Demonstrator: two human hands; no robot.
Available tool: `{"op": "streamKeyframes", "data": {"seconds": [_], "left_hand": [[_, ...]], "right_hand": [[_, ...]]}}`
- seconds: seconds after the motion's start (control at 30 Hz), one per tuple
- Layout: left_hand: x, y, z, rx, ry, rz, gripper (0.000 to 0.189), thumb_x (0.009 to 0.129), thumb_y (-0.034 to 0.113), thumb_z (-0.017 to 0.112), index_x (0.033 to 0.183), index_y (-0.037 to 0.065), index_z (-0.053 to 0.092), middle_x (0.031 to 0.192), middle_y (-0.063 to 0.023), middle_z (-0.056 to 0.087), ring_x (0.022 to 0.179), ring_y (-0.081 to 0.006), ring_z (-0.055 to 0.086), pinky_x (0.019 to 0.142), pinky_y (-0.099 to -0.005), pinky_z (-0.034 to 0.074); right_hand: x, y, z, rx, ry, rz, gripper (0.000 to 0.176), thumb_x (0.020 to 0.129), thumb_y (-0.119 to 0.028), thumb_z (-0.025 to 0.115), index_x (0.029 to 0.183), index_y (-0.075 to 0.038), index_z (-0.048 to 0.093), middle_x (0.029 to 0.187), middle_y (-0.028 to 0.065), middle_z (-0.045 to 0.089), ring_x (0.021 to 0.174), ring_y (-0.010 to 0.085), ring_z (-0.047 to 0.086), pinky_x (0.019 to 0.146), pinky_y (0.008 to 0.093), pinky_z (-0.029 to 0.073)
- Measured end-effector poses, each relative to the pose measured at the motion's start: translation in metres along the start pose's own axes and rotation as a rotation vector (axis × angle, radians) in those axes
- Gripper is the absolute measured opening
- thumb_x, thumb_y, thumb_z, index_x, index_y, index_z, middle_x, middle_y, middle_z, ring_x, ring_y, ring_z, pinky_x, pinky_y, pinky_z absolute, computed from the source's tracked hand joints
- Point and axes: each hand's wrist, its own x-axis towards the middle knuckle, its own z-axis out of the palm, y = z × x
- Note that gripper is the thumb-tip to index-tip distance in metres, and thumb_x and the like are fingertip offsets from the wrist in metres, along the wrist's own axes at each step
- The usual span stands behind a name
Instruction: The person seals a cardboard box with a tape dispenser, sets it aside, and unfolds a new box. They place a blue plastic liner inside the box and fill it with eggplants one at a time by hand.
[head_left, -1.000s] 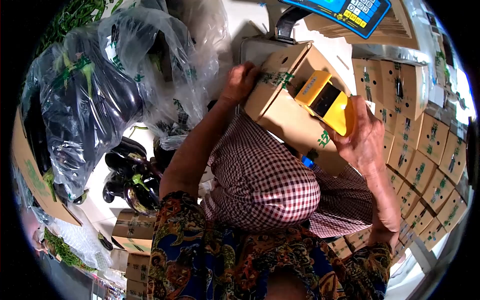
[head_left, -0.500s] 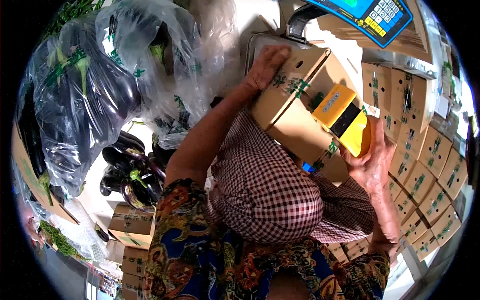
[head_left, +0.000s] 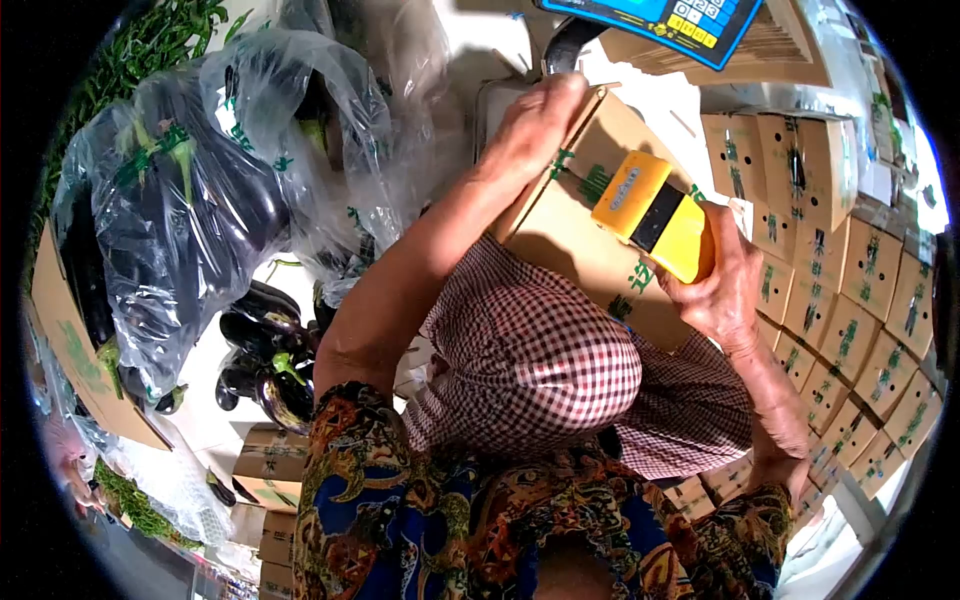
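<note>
A cardboard box (head_left: 565, 250) with green printing stands tilted beyond my knees. My left hand (head_left: 535, 125) grips its far left edge, fingers bent over the corner. In my right hand (head_left: 728, 285) is a yellow hand-held tool (head_left: 632, 195) with a black middle band. The tool lies against the upper face of the box, and my fingers and thumb wrap its near right end. The underside of the box is hidden.
A scale display (head_left: 660, 22) with a keypad stands at the top. Stacked cartons (head_left: 835, 330) line the right. To the left are eggplants in a clear plastic bag (head_left: 190, 210), loose eggplants (head_left: 265, 350) and green peppers (head_left: 150, 45).
The box has turned, showing more of its printed face. The yellow tool and my right hand have shifted slightly left and up across it. My left hand still grips the edge.
</note>
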Motion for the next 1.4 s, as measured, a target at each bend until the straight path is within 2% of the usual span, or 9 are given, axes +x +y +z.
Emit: {"op": "streamKeyframes", "data": {"seconds": [0.07, 0.2, 0.33, 0.4, 0.47, 0.57, 0.8, 1.13, 1.4], "left_hand": [[0.004, 0.006, 0.009, 0.275, -0.044, 0.263, 0.056, 0.097, 0.05, 0.034, 0.125, 0.004, 0.051, 0.115, -0.0181, 0.06, 0.11, -0.0326, 0.056, 0.093, -0.0392, 0.043], [-0.011, 0.018, 0.021, 0.716, -0.003, 0.329, 0.058, 0.095, 0.045, 0.044, 0.139, 0.009, 0.034, 0.124, -0.025, 0.053, 0.115, -0.0388, 0.052, 0.097, -0.0437, 0.041], [-0.008, 0.031, 0.019, 0.446, -0.119, 0.129, 0.053, 0.096, 0.042, 0.042, 0.139, 0.01, 0.037, 0.106, -0.0174, 0.061, 0.092, -0.0271, 0.061, 0.083, -0.0342, 0.049], [0.004, 0.007, 0.021, 0.336, -0.065, 0.012, 0.053, 0.095, 0.039, 0.044, 0.14, 0.011, 0.034, 0.103, -0.0222, 0.061, 0.093, -0.0336, 0.06, 0.078, -0.0395, 0.049], [0.01, -0.002, 0.017, 0.662, 0.003, 0.218, 0.053, 0.095, 0.038, 0.046, 0.139, 0.012, 0.033, 0.098, -0.0271, 0.063, 0.089, -0.0429, 0.063, 0.072, -0.0473, 0.05], [0.001, 0.007, 0.015, 0.819, -0.022, 0.27, 0.051, 0.096, 0.041, 0.042, 0.138, 0.013, 0.035, 0.103, -0.0265, 0.063, 0.095, -0.0465, 0.059, 0.083, -0.0509, 0.046], [0.027, -0.03, -0.008, 1.102, 0.06, 0.614, 0.048, 0.097, 0.044, 0.041, 0.134, 0.013, 0.041, 0.103, -0.0281, 0.061, 0.098, -0.0464, 0.057, 0.084, -0.0504, 0.045], [0.002, 0.02, 0.012, 1.042, 0.051, 0.226, 0.053, 0.096, 0.043, 0.041, 0.13, 0.004, 0.049, 0.118, -0.0239, 0.059, 0.111, -0.0377, 0.056, 0.094, -0.0409, 0.042], [0.008, 0.019, 0.001, 1.035, -0.008, 0.299, 0.055, 0.096, 0.047, 0.04, 0.129, 0.004, 0.05, 0.119, -0.0228, 0.058, 0.112, -0.0363, 0.055, 0.096, -0.0396, 0.04]], "right_hand": [[-0.001, 0.004, 0.002, 0.042, 0.013, -0.03, 0.057, 0.063, -0.021, 0.079, 0.109, -0.003, 0.051, 0.085, 0.016, 0.064, 0.074, 0.0305, 0.066, 0.068, 0.0374, 0.054], [-0.002, 0.008, 0.001, 0.067, 0.015, -0.059, 0.056, 0.065, -0.022, 0.078, 0.109, -0.001, 0.051, 0.082, 0.0164, 0.064, 0.072, 0.0308, 0.065, 0.065, 0.0385, 0.053], [0.005, 0.01, 0.0, 0.066, 0.011, -0.119, 0.043, 0.071, -0.021, 0.071, 0.102, -0.002, 0.048, 0.076, 0.0186, 0.062, 0.056, 0.0332, 0.063, 0.053, 0.0411, 0.053], [0.003, 0.017, -0.006, 0.041, -0.05, -0.148, 0.043, 0.073, -0.024, 0.07, 0.102, -0.004, 0.045, 0.073, 0.0177, 0.062, 0.055, 0.0311, 0.063, 0.05, 0.041, 0.053], [-0.006, 0.027, -0.019, 0.027, -0.041, -0.252, 0.037, 0.076, -0.024, 0.067, 0.098, -0.005, 0.044, 0.072, 0.0157, 0.061, 0.053, 0.0284, 0.062, 0.048, 0.0394, 0.052], [-0.036, 0.062, -0.034, -0.023, -0.087, -0.219, 0.034, 0.077, -0.023, 0.065, 0.098, -0.006, 0.043, 0.073, 0.0142, 0.061, 0.052, 0.0288, 0.062, 0.049, 0.0389, 0.053], [-0.147, 0.168, -0.027, 0.126, -0.054, 0.127, 0.06, 0.07, -0.042, 0.073, 0.112, -0.005, 0.05, 0.087, 0.0175, 0.063, 0.077, 0.0318, 0.065, 0.072, 0.0422, 0.053], [-0.172, 0.196, 0.019, 0.251, 0.003, 0.163, 0.054, 0.078, -0.048, 0.071, 0.102, -0.006, 0.048, 0.085, 0.0134, 0.062, 0.076, 0.032, 0.066, 0.068, 0.0412, 0.054], [-0.164, 0.208, 0.076, 0.493, 0.003, 0.232, 0.053, 0.081, -0.045, 0.068, 0.106, -0.005, 0.044, 0.096, 0.0218, 0.064, 0.085, 0.0357, 0.066, 0.073, 0.0412, 0.057]]}}
